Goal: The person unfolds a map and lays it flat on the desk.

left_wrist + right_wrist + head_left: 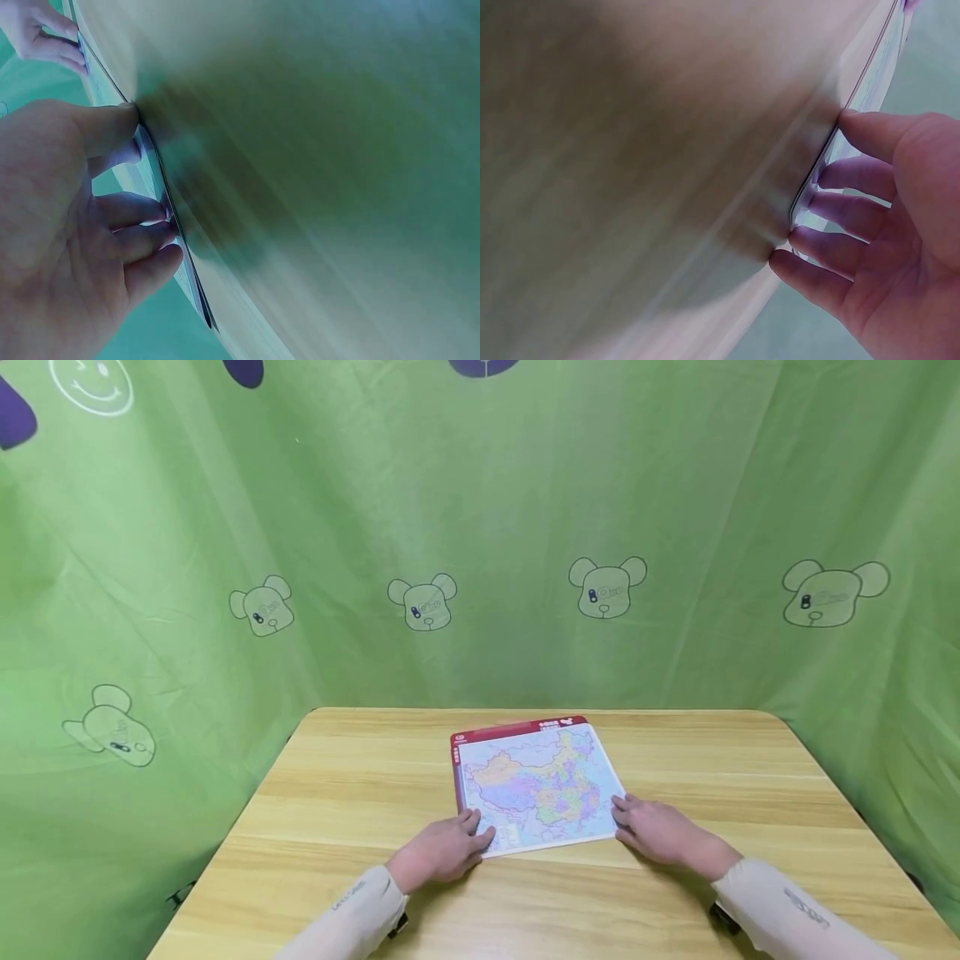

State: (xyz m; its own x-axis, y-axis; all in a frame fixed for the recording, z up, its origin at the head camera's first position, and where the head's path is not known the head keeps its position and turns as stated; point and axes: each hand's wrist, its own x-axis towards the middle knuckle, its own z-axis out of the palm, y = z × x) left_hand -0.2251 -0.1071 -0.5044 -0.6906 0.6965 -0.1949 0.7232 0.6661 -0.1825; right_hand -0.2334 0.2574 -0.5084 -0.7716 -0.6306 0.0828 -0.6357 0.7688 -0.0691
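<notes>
A map of China (pixel 536 789) with a red band along its top and left sides lies on the wooden table, slightly turned. At its lower left corner is my left hand (pixel 446 847), fingers over the corner and thumb at the near edge. My right hand (pixel 656 828) touches the lower right corner. Seen from the left wrist, the thumb and fingers (pixel 146 244) meet the map's thin edge, which shows two layers slightly parted at one end. From the right wrist, the thumb sits at the near edge and the fingers (pixel 832 251) spread around the corner.
The wooden table (pixel 337 793) has rounded far corners. A green curtain (pixel 495 510) printed with bear heads surrounds its back and sides. Both forearms wear light sleeves (pixel 360 910), with a dark object at each wrist.
</notes>
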